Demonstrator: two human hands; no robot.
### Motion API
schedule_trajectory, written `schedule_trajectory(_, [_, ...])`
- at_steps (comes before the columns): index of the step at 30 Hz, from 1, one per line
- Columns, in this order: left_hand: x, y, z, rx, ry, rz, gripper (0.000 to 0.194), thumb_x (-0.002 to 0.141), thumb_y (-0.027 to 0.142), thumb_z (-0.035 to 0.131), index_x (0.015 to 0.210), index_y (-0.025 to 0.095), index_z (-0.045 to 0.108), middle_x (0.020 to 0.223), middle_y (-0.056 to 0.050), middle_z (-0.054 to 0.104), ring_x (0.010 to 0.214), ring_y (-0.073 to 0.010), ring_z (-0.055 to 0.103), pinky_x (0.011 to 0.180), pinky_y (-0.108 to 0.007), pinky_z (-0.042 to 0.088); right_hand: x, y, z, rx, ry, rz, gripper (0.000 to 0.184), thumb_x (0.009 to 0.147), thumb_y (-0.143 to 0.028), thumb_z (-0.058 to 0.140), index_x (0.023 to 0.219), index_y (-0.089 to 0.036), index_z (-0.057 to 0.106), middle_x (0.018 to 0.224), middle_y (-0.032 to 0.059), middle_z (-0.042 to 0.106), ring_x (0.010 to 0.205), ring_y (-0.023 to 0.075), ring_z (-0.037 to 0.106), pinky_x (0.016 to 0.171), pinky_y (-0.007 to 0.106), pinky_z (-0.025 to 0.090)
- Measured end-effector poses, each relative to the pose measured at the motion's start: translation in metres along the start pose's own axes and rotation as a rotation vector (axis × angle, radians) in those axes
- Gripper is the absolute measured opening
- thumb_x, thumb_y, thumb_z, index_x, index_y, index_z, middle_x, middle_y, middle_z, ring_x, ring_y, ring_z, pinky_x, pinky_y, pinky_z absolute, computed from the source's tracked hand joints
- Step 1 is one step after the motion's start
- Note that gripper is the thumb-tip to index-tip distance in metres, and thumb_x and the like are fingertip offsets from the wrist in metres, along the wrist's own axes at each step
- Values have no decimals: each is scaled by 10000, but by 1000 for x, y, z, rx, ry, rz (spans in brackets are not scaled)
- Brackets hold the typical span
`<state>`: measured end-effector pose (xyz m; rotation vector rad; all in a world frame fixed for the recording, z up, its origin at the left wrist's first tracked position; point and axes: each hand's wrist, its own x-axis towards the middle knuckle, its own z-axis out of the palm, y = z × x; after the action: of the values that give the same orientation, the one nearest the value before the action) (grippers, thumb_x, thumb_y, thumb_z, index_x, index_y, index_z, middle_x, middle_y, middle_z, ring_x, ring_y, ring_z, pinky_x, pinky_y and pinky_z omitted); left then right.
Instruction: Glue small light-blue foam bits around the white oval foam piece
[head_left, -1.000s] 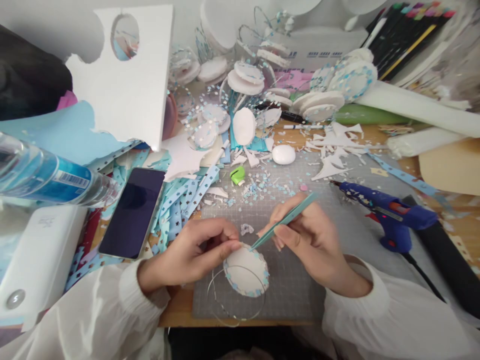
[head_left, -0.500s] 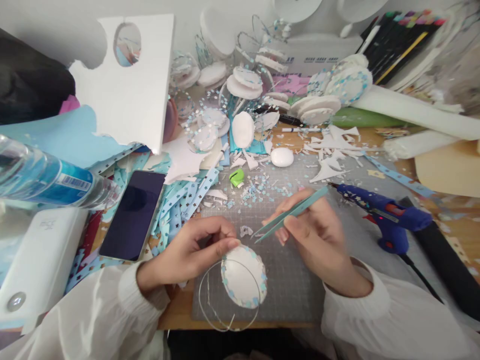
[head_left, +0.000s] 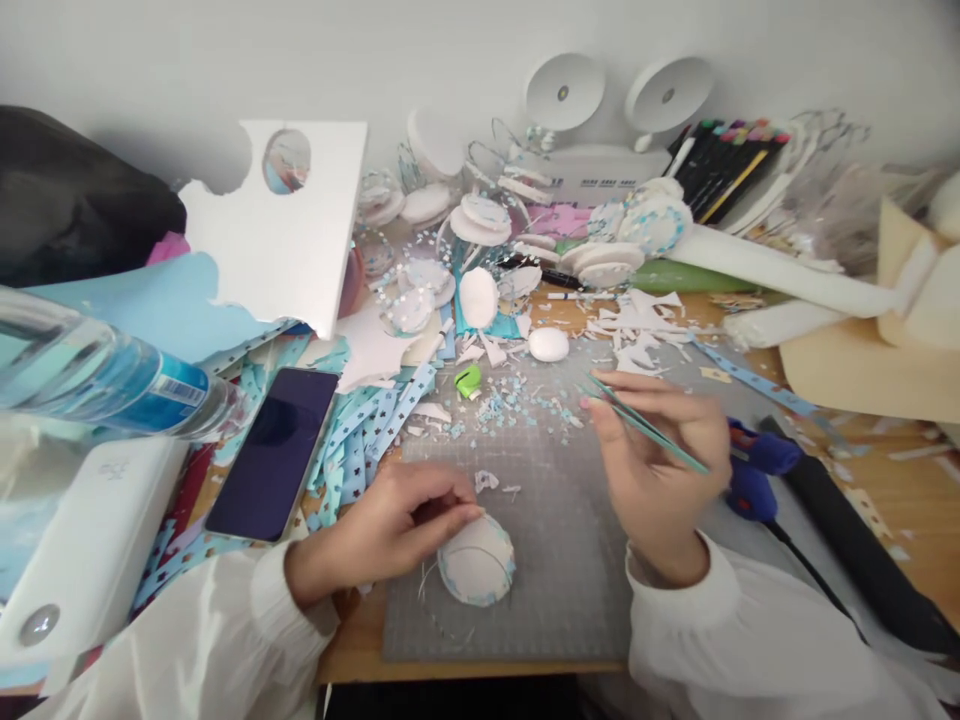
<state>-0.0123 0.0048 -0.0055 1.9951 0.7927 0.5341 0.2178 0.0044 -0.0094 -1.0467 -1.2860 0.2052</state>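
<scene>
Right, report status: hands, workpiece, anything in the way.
Left hand pinched at upper edge of white disc, rimmed blue. Right hand holds green tweezers, clear of disc. Paper bits scattered beyond, on gray mat.

Main lane: bare grey cutting mat [head_left: 566,570] between left hand [head_left: 390,525] and right hand [head_left: 664,450], front edge up to the loose paper bits [head_left: 510,400]. Oval disc [head_left: 474,570], pinched in the left hand, narrows its left side; thin wire hangs around there too. Farther back, green plastic piece [head_left: 469,380] and white oval case [head_left: 549,344] obstruct, then stacked discs [head_left: 480,220] wall it off. Left: phone [head_left: 274,455], paper strips [head_left: 367,430], bottle [head_left: 142,370] block. Right: glue gun [head_left: 754,490] beside the right hand, black bar [head_left: 847,545] next to it.
</scene>
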Motion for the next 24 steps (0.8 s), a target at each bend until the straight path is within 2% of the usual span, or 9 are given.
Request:
schedule_trajectory(2, [0,-1,0,55,-7,38,117,922,214,547,850,149,613,651,19,550,582,-82,488,547,-194,362,-2,1,0,-52,-80,49,179,768,-110,699,879,-220,612,881,42,695,884,216,694,789,392,570])
schedule_trajectory(5, [1,-1,0,94,-18,92,130,932,194,523,859,145,619,733,-17,593,692,-114,548,627,-221,400,-5,2,1,-147,-267,112,96,799,-152,679,842,-224,632,835,34,714,821,196,697,746,343,564])
schedule_trajectory(9, [2,-2,1,74,60,86,156,948,182,496,898,144,639,834,-48,620,798,-137,575,723,-244,431,-7,6,0,-182,-432,162,64,822,-177,651,790,-227,627,788,26,718,749,177,685,678,300,535])
schedule_trajectory(13, [0,-3,2,15,218,-30,175,965,195,466,1004,172,634,874,-34,622,820,-133,569,748,-242,434,-8,11,0,-195,-495,186,84,824,-196,641,751,-222,610,748,24,707,692,171,662,631,290,501])
schedule_trajectory(17, [-1,-4,4,-121,342,-153,203,961,250,478,1137,192,561,806,2,549,713,-117,512,647,-229,416,-7,11,1,-198,-505,216,85,816,-199,644,738,-216,616,737,22,702,683,169,652,629,289,490])
schedule_trajectory(24, [1,-2,4,-228,355,-190,207,954,293,490,1110,176,559,721,28,481,634,-99,456,580,-217,379,-4,3,-1,-79,-407,266,71,806,-200,679,768,-218,621,773,18,708,743,174,679,684,297,533])
